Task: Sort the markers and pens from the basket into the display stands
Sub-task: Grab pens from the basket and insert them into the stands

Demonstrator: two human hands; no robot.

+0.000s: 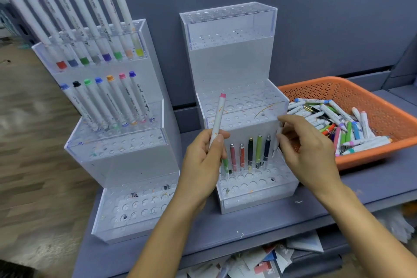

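1. Standing at the far left of the grey shelf (259,223), the left display stand (135,160) is a clear, stepped block with holes in each tier.
2. Its top tier holds eight white markers (113,14) in a row, all leaning left, with caps in red, blue, green, grey, purple, green, peach and yellow.
3. Its middle tier holds seven more markers (121,100), also leaning left; the two lower tiers show only holes and ink smudges.
4. The left hand (203,160) is raised in front of the gap between the two stands, with fingers and thumb curled round the lower end of a pink-capped marker (218,115), which points up, cap on top.
5. The right display stand (232,63) sits just behind both hands, its upper tiers without pens.
6. A row of pens (250,151) stands upright in the back holes of its lowest tier: green, pink, red, black, green and navy.
7. At the right end of that row is a pale pen (275,146), slim and partly hidden.
8. The right hand (311,153) has thumb and forefinger pinching the top of that pen, the other fingers curved above it.
9. The orange basket (338,90) lies just beside the right stand, holding a heap of loose markers and pens (334,119).
10. Scattered papers (270,262) lie under the shelf.
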